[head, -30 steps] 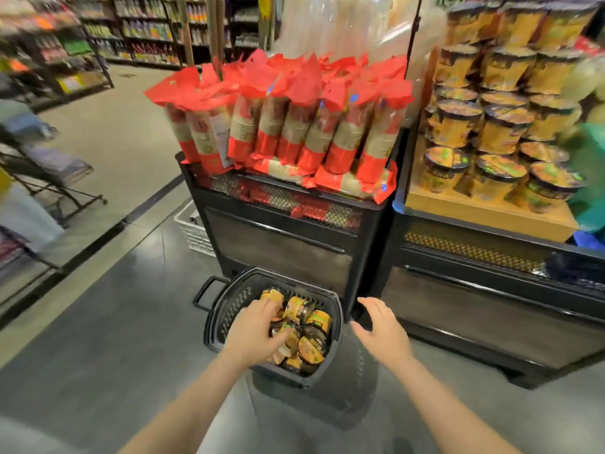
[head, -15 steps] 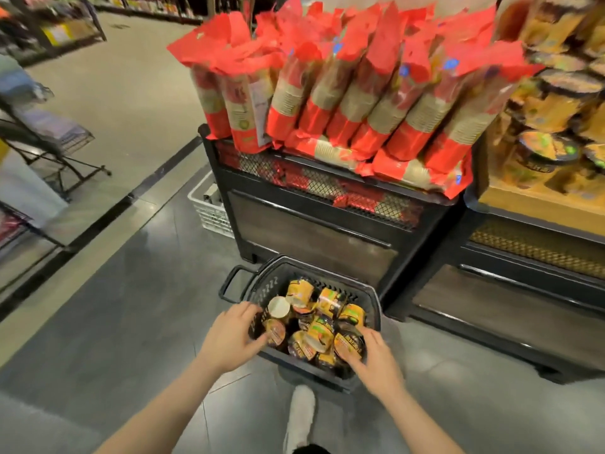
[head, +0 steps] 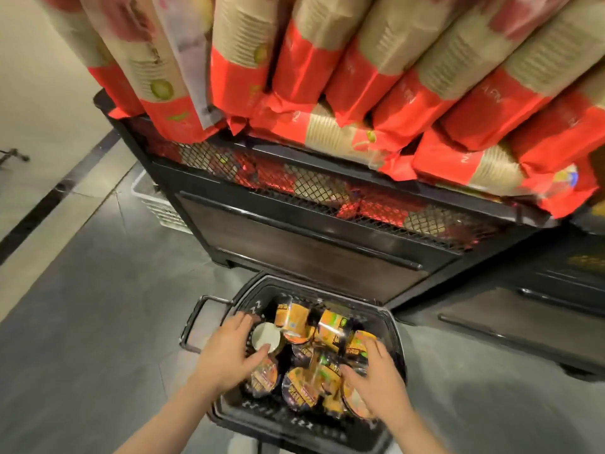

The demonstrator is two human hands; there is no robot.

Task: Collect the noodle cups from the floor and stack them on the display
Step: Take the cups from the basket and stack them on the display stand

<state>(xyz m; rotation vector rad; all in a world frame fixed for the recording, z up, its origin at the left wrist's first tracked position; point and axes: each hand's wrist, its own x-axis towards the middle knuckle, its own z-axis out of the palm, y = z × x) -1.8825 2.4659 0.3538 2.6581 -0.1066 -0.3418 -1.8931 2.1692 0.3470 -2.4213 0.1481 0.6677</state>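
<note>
Change since earlier frame: both hands have come down from the near rim into the black plastic slotted shopping basket; the view has dropped closer, and the display with the stacked cups has gone out of sight.
Landmark: the basket, standing on the grey tiled floor just in front of the dark mesh-fronted stand.
Task items: yellow-and-orange foil-lidded noodle cups, jumbled inside the basket, most tipped on their sides, with lids and bases facing different ways.
Nearest to left hand: one cup with its pale round base turned up, at the basket's left side, long axis running roughly upward and toward the camera.
Left hand: fingers spread and lightly bent; thumb and fingers bracket the pale-based cup, touching it, grip not yet closed.
Right hand: fingers extended and relaxed, lying over the cups at the basket's right side; nothing held.
Deciding relation: cups lie directly beneath and just ahead of both hands; the left is better placed on the pale-based cup, the right on the lidded cups at right.
Judgement: next step is closing each hand around a cup and lifting clear of the rim.
Surroundings: red-and-tan long packets stacked above the stand; white crate left of it.
</note>
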